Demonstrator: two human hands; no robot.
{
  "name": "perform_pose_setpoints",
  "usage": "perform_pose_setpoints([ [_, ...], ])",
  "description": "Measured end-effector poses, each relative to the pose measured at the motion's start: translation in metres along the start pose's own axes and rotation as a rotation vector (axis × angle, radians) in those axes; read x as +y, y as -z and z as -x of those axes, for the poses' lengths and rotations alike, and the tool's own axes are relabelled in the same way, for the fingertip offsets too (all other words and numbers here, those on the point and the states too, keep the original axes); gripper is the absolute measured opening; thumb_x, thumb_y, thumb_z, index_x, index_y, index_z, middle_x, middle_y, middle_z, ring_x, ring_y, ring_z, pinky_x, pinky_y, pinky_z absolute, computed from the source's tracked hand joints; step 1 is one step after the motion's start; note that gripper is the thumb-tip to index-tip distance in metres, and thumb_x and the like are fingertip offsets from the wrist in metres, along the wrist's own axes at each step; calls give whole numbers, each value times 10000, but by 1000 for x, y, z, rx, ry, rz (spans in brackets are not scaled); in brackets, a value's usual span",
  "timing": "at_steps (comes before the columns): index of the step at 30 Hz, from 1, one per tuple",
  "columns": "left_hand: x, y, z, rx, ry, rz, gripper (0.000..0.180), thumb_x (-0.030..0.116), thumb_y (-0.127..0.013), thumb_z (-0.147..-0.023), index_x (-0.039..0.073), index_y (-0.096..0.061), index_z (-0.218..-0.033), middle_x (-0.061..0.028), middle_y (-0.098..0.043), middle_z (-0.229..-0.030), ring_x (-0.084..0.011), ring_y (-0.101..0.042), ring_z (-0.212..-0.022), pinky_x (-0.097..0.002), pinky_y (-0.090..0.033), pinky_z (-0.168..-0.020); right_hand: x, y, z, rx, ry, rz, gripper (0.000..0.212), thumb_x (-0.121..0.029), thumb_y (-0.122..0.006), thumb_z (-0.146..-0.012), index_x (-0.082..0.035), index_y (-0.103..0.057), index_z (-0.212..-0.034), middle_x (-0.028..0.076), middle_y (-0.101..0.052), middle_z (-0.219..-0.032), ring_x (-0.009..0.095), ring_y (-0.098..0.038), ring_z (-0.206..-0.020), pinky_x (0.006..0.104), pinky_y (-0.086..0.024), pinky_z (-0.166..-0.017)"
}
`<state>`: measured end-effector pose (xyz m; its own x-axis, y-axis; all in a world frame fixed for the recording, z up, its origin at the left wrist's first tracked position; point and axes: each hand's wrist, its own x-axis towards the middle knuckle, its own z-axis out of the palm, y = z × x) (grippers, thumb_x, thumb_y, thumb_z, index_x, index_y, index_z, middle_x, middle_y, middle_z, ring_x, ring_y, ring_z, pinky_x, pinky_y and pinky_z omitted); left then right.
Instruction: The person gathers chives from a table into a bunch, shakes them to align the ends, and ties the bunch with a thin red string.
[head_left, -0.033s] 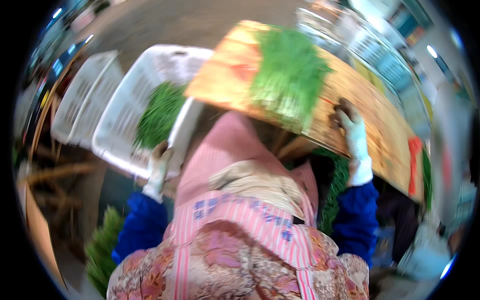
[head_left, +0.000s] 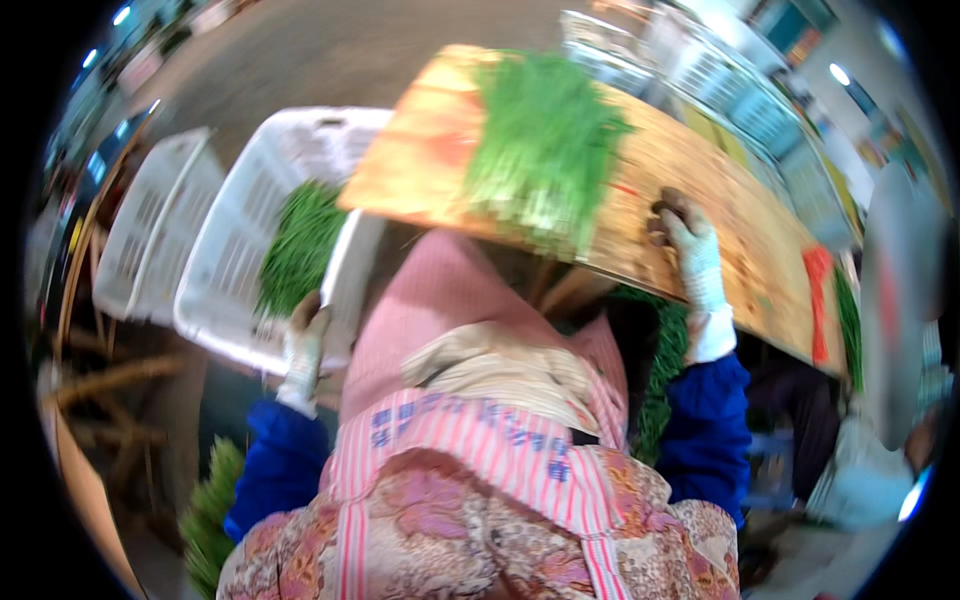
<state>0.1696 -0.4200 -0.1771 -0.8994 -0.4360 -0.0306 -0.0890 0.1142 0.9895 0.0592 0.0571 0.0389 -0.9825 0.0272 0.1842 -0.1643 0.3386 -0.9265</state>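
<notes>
My left hand (head_left: 301, 350), in a pale glove with dark fingertips, is at the near right corner of a white slatted crate (head_left: 225, 225). Its fingers are pressed together; whether they grip the rim is blurred. A bundle of thin green stalks (head_left: 298, 245) lies in that crate. Over the wooden board (head_left: 755, 260), my right hand (head_left: 688, 235), gloved alike, has its fingers curled; anything inside them is hidden. Left of it a wide layer of green stalks (head_left: 545, 150) is spread across the board, pale ends toward me. A thin red strip (head_left: 624, 188) lies between that layer and my right hand.
A second white crate (head_left: 150, 225) stands further left. A red ribbon-like bundle (head_left: 818, 300) lies at the board's right end, near more greens (head_left: 849, 325). Dark greens (head_left: 662, 385) are below the board's near edge. Several crates (head_left: 735, 80) stand behind the board.
The whole view has shifted, so the board and my right hand appear further left and the crates slightly lower. The hands' hold shows no clear difference.
</notes>
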Motion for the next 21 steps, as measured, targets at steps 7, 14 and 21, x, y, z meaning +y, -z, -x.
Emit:
perform_pose_setpoints([
  [7,89,-37,9,-214,-113,-111,398,58,-535,-868,-57,-487,-1245,-141,-564,-1180,-205,-521,-1067,-293,-396,-935,6,78,94,-456,-333,-65,280,-103,-599,-836,-9,-606,-1099,57,-651,-928,117,-590,-834,259,-482,-764],
  [14,105,-118,29,-608,-694,-571,419,-37,-584,-758,-44,-543,-1175,-212,-506,-1240,-343,-446,-1208,-382,-317,-1038,39,175,107,317,-53,170,291,-113,-634,-798,-42,-632,-1080,76,-649,-940,155,-610,-803,276,-493,-739],
  [21,96,-161,2,-978,-889,-1076,333,133,-623,-720,59,-602,-1044,-202,-571,-1010,-393,-517,-1001,-441,-438,-867,108,238,87,401,178,1023,394,-194,-598,-793,-56,-576,-1162,179,-545,-1175,359,-531,-1044,401,-434,-898],
])
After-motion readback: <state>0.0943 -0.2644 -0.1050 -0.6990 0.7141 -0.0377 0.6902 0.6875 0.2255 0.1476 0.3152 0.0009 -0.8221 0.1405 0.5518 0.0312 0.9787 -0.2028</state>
